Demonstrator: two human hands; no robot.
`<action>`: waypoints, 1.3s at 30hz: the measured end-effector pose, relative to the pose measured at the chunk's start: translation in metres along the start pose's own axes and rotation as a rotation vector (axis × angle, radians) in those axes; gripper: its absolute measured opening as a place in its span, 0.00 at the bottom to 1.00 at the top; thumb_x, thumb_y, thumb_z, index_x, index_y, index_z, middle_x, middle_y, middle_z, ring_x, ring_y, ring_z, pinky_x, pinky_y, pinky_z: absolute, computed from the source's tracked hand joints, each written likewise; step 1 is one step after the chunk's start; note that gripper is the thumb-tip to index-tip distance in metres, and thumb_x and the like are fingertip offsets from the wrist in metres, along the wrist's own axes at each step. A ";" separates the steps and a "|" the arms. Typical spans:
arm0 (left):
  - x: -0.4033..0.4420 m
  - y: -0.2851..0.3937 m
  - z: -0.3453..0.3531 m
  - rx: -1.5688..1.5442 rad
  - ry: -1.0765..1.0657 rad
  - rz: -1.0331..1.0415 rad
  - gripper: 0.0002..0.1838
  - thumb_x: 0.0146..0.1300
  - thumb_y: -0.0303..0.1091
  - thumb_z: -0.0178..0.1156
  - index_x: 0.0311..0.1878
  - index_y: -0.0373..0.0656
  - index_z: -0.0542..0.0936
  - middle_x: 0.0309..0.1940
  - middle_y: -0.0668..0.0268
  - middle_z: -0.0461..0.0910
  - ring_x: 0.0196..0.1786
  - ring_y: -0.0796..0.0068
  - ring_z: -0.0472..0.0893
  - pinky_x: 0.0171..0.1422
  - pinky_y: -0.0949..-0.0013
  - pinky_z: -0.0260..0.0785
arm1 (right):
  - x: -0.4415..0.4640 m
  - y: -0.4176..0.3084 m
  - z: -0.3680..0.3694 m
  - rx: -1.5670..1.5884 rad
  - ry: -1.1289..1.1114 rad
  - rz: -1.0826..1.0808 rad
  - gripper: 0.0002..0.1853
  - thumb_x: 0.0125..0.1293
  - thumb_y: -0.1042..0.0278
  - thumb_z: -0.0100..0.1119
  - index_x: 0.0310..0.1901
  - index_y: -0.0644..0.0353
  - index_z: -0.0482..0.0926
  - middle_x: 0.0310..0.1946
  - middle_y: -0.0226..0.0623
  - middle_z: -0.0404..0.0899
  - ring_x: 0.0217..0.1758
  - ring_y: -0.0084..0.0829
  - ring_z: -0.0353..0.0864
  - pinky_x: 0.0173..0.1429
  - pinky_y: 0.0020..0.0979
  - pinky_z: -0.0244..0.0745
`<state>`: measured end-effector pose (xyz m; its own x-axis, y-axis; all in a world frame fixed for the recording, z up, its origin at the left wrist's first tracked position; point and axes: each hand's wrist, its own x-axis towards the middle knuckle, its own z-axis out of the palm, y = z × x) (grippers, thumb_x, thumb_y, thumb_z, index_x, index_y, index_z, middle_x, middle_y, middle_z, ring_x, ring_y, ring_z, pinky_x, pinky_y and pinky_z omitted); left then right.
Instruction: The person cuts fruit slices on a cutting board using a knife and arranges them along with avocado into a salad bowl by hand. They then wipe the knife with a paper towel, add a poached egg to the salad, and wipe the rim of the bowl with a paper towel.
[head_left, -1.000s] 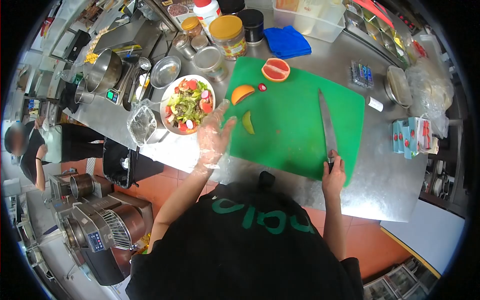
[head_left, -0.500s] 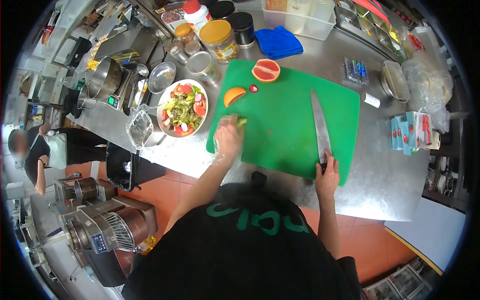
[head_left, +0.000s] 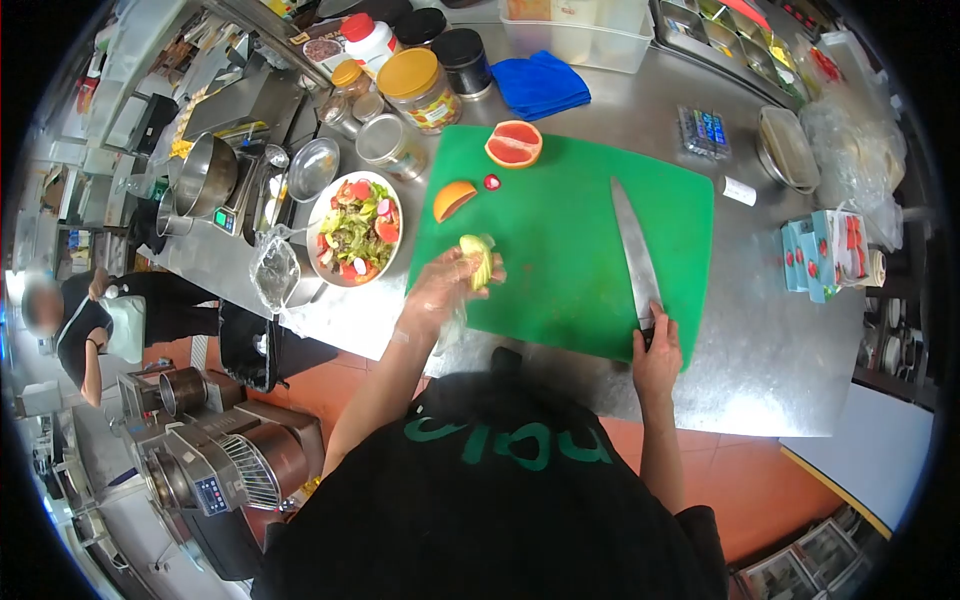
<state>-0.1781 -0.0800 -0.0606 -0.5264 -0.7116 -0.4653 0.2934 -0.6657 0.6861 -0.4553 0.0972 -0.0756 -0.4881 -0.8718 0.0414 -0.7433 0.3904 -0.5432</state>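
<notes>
Beyond the left edge of the green plastic cutting board (head_left: 560,300), a round white bowl (head_left: 345,280) of mixed salad (head_left: 352,222) stands on the brushed-steel counter (head_left: 770,390); it is close enough that a wide swing of the left arm could probably knock it. Above the board's near-left corner, the left hand (head_left: 440,285), in a clear, loose plastic glove (head_left: 453,330), has its fingers closed around a pale green sliced wedge (head_left: 477,260). The flesh looks soft, so too firm a squeeze could crush it, and slack film could let slices slip. By the left edge lies an orange-rinded citrus piece (head_left: 454,201), which a passing sleeve or hand might push off. Toward the right edge, the bare right hand (head_left: 657,352) is wrapped around a long, black-handled steel knife (head_left: 631,238), its tip toward the far edge; lifting it unwatched could cut someone. The hands are well apart.

One second earlier, the left hand is beside the bowl and the green wedge lies on the board; now that wedge is up in the fingers. The citrus piece keeps its place, and the right hand still grips the knife.
</notes>
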 end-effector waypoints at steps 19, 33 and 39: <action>-0.011 0.012 0.074 0.006 -0.047 -0.059 0.22 0.61 0.36 0.61 0.55 0.37 0.69 0.38 0.55 0.78 0.33 0.63 0.81 0.34 0.68 0.74 | 0.002 0.000 -0.008 -0.024 -0.051 0.020 0.28 0.53 0.76 0.60 0.58 0.53 0.67 0.47 0.50 0.74 0.46 0.51 0.76 0.48 0.44 0.71; -0.010 0.003 0.072 0.100 -0.043 -0.014 0.20 0.58 0.34 0.63 0.50 0.34 0.72 0.37 0.56 0.79 0.33 0.64 0.82 0.30 0.70 0.76 | 0.002 0.000 -0.006 -0.032 -0.052 0.031 0.28 0.53 0.76 0.60 0.58 0.52 0.67 0.46 0.49 0.75 0.45 0.50 0.77 0.47 0.43 0.72; -0.028 0.015 0.068 0.027 -0.027 0.015 0.18 0.59 0.31 0.61 0.51 0.33 0.72 0.38 0.56 0.79 0.37 0.65 0.82 0.34 0.69 0.75 | 0.002 0.002 -0.004 -0.029 -0.048 -0.003 0.28 0.54 0.77 0.60 0.58 0.52 0.66 0.46 0.49 0.74 0.45 0.51 0.76 0.46 0.44 0.72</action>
<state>-0.2136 -0.0553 0.0011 -0.5436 -0.7147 -0.4400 0.2798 -0.6486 0.7079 -0.4595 0.0979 -0.0734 -0.4640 -0.8858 0.0028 -0.7583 0.3955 -0.5182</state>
